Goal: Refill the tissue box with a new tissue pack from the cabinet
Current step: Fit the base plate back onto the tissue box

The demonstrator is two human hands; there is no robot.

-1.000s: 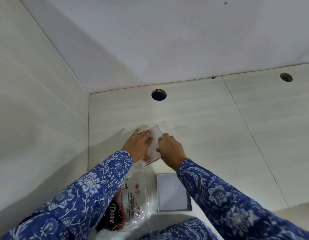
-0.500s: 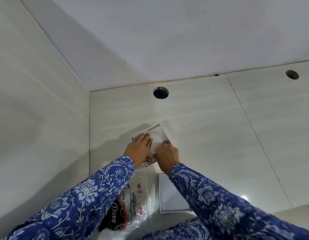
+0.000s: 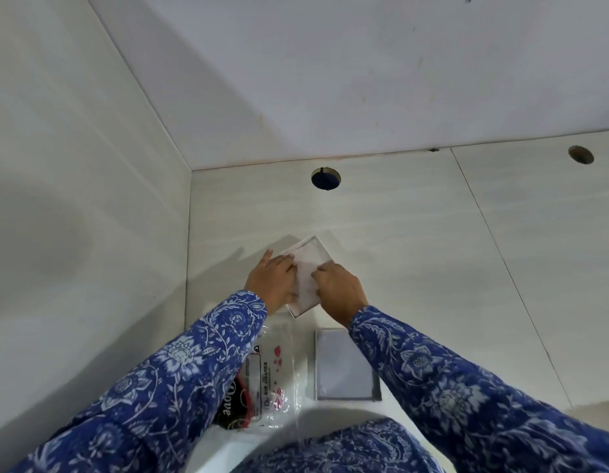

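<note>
A square white tissue box (image 3: 317, 248) lies tilted on the pale surface near the corner, with a stack of white tissues (image 3: 308, 268) showing inside it. My left hand (image 3: 272, 279) lies across the box's left side, fingers flat on the tissues. My right hand (image 3: 340, 290) is at the right side with its fingertips curled onto the tissues' edge. Both hands cover the near half of the box. Both arms wear blue floral sleeves.
A square grey-rimmed lid (image 3: 344, 368) lies flat just behind my right wrist. A crumpled clear plastic wrapper (image 3: 267, 377) with red and black print lies under my left forearm. The back panel has a round hole (image 3: 326, 178) and another hole (image 3: 580, 154). A wall closes the left side.
The far corner of the box shows more than before. My hands have shifted slightly on the tissues, and my right hand has moved closer to my left.
</note>
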